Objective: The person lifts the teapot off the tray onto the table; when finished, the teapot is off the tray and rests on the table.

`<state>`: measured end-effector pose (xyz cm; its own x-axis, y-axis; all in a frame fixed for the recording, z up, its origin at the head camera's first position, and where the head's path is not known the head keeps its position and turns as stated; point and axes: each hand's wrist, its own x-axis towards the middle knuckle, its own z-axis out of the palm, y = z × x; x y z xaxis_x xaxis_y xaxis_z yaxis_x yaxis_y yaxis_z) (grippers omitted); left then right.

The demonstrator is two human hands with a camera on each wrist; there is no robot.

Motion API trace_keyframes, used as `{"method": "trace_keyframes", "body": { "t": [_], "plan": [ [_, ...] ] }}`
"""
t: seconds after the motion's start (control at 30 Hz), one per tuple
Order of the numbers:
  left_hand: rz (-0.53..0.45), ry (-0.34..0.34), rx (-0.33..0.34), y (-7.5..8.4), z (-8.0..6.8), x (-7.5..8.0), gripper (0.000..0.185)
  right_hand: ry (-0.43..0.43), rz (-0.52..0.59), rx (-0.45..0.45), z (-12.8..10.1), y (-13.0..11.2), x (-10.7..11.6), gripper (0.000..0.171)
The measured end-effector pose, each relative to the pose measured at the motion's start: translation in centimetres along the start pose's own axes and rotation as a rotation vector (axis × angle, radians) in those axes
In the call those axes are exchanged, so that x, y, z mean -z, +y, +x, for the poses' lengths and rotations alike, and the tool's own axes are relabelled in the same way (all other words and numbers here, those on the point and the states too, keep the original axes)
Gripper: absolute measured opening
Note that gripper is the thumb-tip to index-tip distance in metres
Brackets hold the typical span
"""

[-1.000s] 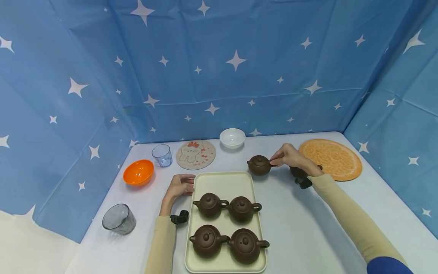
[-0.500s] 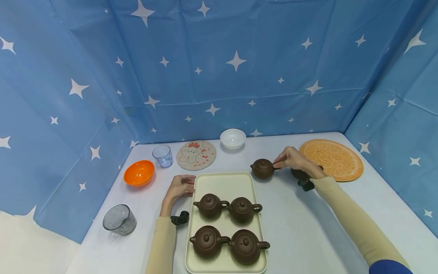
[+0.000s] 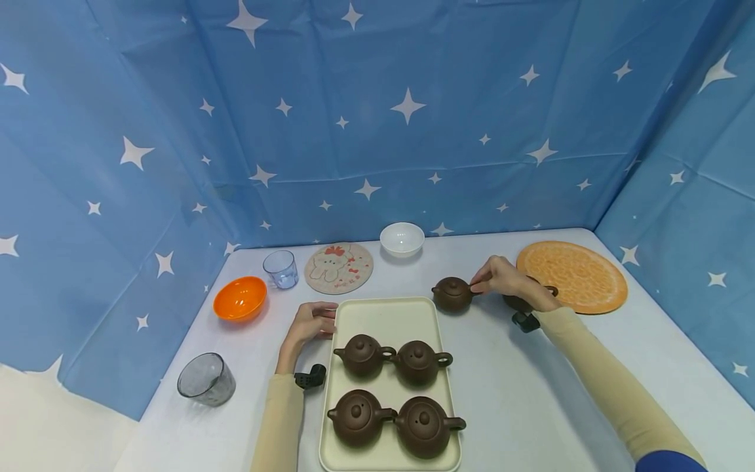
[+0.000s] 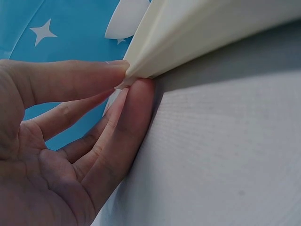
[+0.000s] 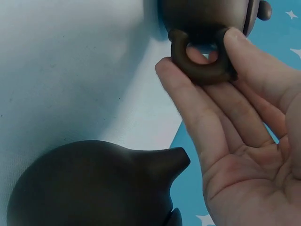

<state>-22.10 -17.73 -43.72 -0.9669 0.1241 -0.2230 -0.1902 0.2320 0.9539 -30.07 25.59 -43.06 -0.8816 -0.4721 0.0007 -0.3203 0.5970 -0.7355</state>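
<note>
A cream tray (image 3: 386, 314) carries several brown teapots, among them one (image 3: 361, 354) in the far row and one (image 3: 423, 425) in the near row. My left hand (image 3: 318, 323) pinches the tray's rim (image 4: 188, 33) at its far left edge, thumb above and a finger (image 4: 134, 101) below. Just past the tray's far right corner stands another teapot (image 3: 453, 294). My right hand (image 3: 476, 286) pinches its ring handle (image 5: 200, 70) between thumb and fingers. One more teapot (image 5: 94, 188) sits by my right wrist, mostly hidden behind the wrist in the head view.
Along the back of the white table stand an orange bowl (image 3: 239, 298), a clear cup (image 3: 280, 269), a round bear-print coaster (image 3: 339, 267), a white bowl (image 3: 402, 238) and an orange round mat (image 3: 571, 276). A grey glass (image 3: 206, 379) stands near the left edge. Blue starred cloth walls the table.
My right hand has drawn the held teapot slightly to the right and nearer. The left hand and the tray have not moved.
</note>
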Motion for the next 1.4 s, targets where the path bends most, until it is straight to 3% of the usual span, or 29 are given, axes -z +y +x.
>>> {"method": "trace_keyframes", "body": {
  "t": [0.57, 0.97, 1.27, 1.4],
  "plan": [
    [0.005, -0.004, 0.0, -0.3, 0.3, 0.0, 0.052, 0.012, -0.089, -0.034, -0.3, -0.3, -0.2, 0.014],
    [0.001, 0.048, -0.007, -3.1, 2.5, 0.3, 0.052, 0.036, -0.109, -0.023, -0.3, -0.6, 0.0, 0.018],
    [0.001, 0.062, -0.004, -3.3, 2.6, 0.3, 0.052, 0.144, -0.112, 0.015, -0.2, -3.5, 0.2, 0.02],
    [-0.018, 0.024, -0.055, -3.4, 2.4, 0.4, 0.05, 0.149, -0.085, 0.036, -0.5, -5.0, -0.3, 0.02]
  ]
}}
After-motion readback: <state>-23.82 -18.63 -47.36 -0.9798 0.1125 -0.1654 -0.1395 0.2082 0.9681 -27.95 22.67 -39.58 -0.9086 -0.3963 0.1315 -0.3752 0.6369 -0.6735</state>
